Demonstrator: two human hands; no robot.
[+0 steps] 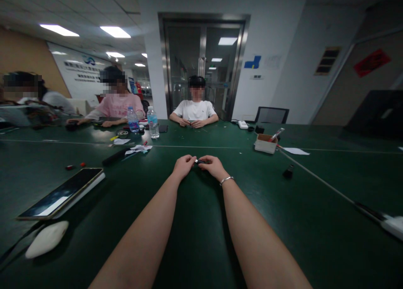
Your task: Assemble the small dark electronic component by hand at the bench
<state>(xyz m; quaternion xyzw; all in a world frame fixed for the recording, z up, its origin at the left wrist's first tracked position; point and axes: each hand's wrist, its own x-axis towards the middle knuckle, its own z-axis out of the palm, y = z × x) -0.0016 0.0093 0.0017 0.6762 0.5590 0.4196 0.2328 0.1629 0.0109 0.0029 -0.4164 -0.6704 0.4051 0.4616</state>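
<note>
Out in front of me, a little above the green table (201, 222), both hands meet at a small USB stick (197, 161) with a black body and a bright metal end. Fingertips of my left hand (183, 167) are pinched at its metal end. My right hand (214, 167), with a silver bracelet (226, 180) at the wrist, grips the black body between thumb and fingers. Much of the stick is hidden by the fingers. Whether the left fingers also hold a separate small part, I cannot tell.
At left lie a phone (63, 194) on a white box and a whitish rounded object (47, 239). Bottles (153, 123) stand farther back. A small box (266, 143), a black object (288, 172) and a cable (315, 174) are at right. Several people sit around the table.
</note>
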